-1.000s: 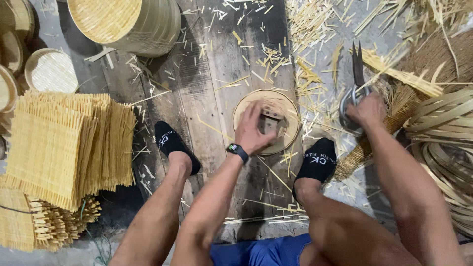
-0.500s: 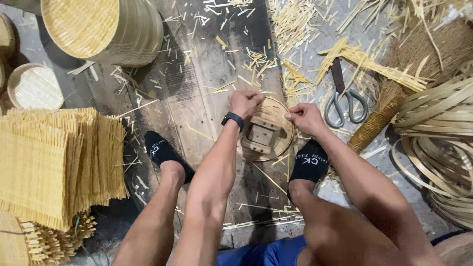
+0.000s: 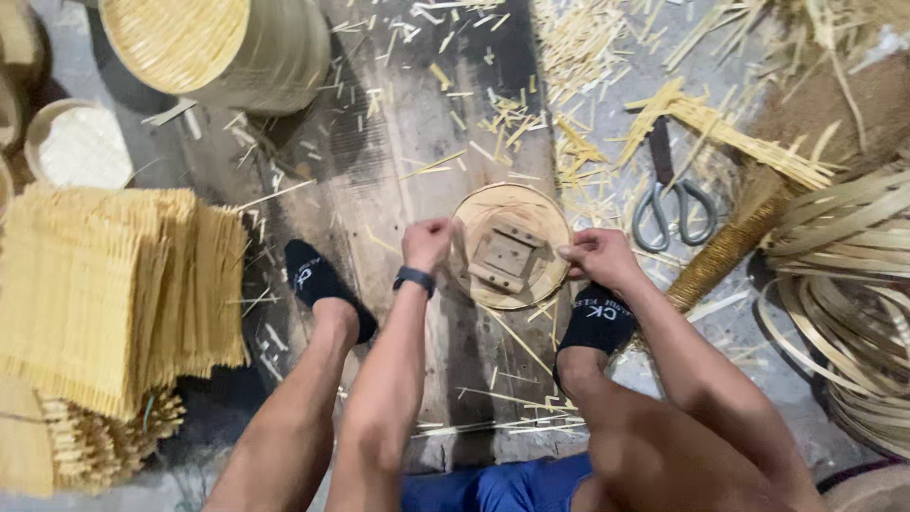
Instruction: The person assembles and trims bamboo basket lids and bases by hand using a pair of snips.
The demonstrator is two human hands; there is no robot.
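Note:
A round bamboo frame (image 3: 512, 245) with a small wooden block (image 3: 505, 256) in its middle lies on a dark wooden board (image 3: 408, 142) between my feet. My left hand (image 3: 427, 243) grips the frame's left rim with its fingers curled. My right hand (image 3: 599, 258) pinches the right rim. A black watch sits on my left wrist (image 3: 414, 278). Both feet wear black socks, the left one (image 3: 318, 282) and the right one (image 3: 595, 320).
Grey-handled scissors (image 3: 671, 204) lie to the right among bamboo splinters. Coiled bamboo strips (image 3: 853, 284) pile at the far right. A stack of woven bamboo mats (image 3: 114, 284) sits at the left. A tall woven basket (image 3: 218, 47) and a small round basket (image 3: 76, 142) stand at the upper left.
My right hand left the scissors on the floor at the right and came to the frame's right rim. My left hand shifted from on top of the frame to its left rim.

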